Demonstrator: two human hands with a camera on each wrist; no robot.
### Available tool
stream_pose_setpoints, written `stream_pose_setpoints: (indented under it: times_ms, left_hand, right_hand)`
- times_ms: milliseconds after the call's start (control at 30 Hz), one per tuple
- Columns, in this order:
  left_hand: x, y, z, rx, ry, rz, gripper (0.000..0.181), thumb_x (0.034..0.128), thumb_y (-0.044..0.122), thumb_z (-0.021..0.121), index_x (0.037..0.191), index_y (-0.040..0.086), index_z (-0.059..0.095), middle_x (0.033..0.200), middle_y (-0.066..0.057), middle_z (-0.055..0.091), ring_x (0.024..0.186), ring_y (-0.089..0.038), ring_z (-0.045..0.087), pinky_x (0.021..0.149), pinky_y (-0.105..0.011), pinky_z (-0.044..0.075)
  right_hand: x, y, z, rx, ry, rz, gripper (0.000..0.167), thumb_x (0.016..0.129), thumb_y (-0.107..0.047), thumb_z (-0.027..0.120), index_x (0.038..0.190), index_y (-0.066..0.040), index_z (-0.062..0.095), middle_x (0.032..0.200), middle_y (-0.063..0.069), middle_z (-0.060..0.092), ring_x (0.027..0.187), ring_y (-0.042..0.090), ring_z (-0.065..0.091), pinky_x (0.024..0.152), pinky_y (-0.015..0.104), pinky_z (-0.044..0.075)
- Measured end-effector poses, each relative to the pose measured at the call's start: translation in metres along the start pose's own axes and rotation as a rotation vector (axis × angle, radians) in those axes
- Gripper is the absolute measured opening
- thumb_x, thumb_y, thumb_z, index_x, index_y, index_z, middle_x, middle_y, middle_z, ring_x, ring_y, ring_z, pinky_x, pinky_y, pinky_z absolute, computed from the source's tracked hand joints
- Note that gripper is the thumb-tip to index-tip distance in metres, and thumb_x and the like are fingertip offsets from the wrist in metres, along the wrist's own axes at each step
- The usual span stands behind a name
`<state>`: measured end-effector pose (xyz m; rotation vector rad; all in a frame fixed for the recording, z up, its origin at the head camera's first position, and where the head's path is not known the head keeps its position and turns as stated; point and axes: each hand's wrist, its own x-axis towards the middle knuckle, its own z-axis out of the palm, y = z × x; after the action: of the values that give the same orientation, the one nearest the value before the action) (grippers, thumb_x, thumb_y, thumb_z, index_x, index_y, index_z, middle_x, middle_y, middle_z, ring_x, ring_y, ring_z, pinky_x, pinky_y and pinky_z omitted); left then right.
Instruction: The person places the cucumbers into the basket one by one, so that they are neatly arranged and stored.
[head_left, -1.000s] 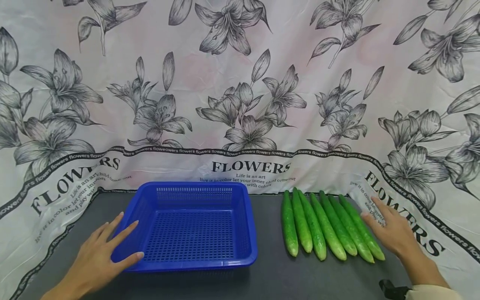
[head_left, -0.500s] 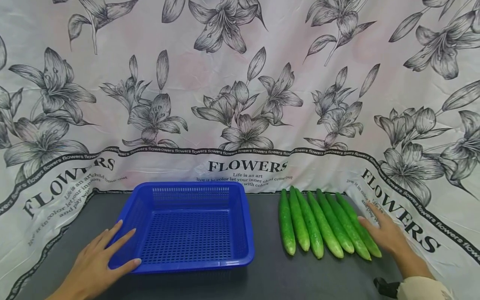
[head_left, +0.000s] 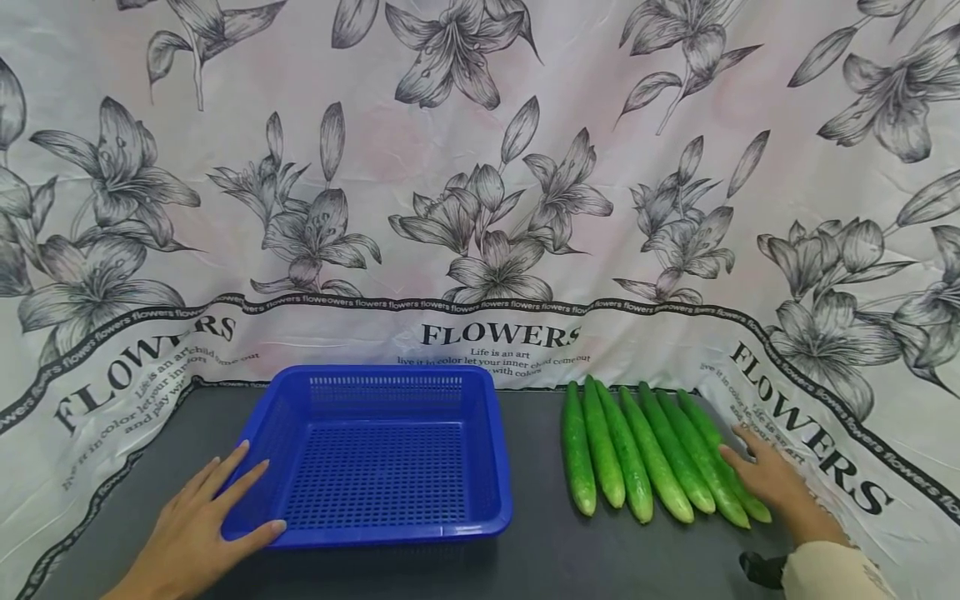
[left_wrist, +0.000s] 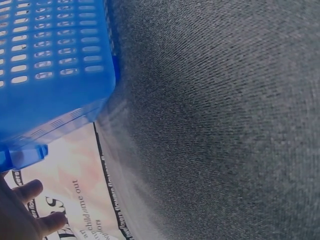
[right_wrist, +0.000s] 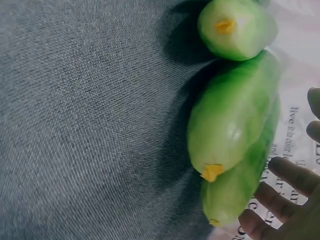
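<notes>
A blue plastic basket (head_left: pixel 390 533) with a slotted floor stands left of centre in the head view. My left hand (head_left: pixel 187 525) spreads its fingers at the basket's left rim, with the thumb near the front corner. The left wrist view shows the basket's perforated side (left_wrist: pixel 55 102) above part of that hand (left_wrist: pixel 20 215). Several green cucumbers lie side by side on the right. My right hand (head_left: pixel 780 487) is beside the rightmost cucumber (head_left: pixel 753 504), extended fingertips close to or touching it; I cannot tell which. The right wrist view shows this cucumber's pale end (right_wrist: pixel 222 200).
A dark grey cloth surface (head_left: pixel 540 550) lies under everything. White flower-printed fabric (head_left: pixel 495 167) rises behind and at both sides, close to the right hand. The remaining cucumbers (head_left: pixel 652 462) lie between the basket and that hand.
My right hand has lowered and moved left toward the rightmost cucumber, now covering part of it. My left hand has shifted slightly down at the basket rim. Basket and cucumbers stay in place.
</notes>
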<state>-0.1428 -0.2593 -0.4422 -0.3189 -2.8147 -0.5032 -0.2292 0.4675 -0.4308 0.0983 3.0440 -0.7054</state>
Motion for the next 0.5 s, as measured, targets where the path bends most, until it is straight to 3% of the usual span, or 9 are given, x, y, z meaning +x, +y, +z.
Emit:
stream_pose_setpoints:
  times_ms: [233, 500]
  left_hand:
    - [-0.002, -0.001, 0.0, 0.003, 0.017, 0.004, 0.081, 0.0772, 0.056, 0.073, 0.137, 0.005, 0.054, 0.153, -0.013, 0.029, 0.128, -0.053, 0.03, 0.086, -0.074, 0.027]
    - [-0.002, -0.001, 0.0, -0.014, 0.033, 0.011, 0.082, 0.0764, 0.054, 0.074, 0.138, 0.004, 0.053, 0.153, -0.013, 0.03, 0.128, -0.052, 0.031, 0.088, -0.073, 0.026]
  right_hand:
    - [0.008, 0.007, 0.009, 0.012, -0.015, 0.048, 0.073, 0.103, -0.045, 0.036, 0.144, 0.013, 0.023, 0.13, 0.048, 0.032, 0.114, 0.065, 0.033, 0.086, 0.071, 0.033]
    - [0.015, 0.012, 0.015, -0.014, -0.008, 0.063, 0.065, 0.101, -0.034, 0.049, 0.139, 0.014, 0.031, 0.12, 0.046, 0.044, 0.106, 0.062, 0.043, 0.084, 0.067, 0.038]
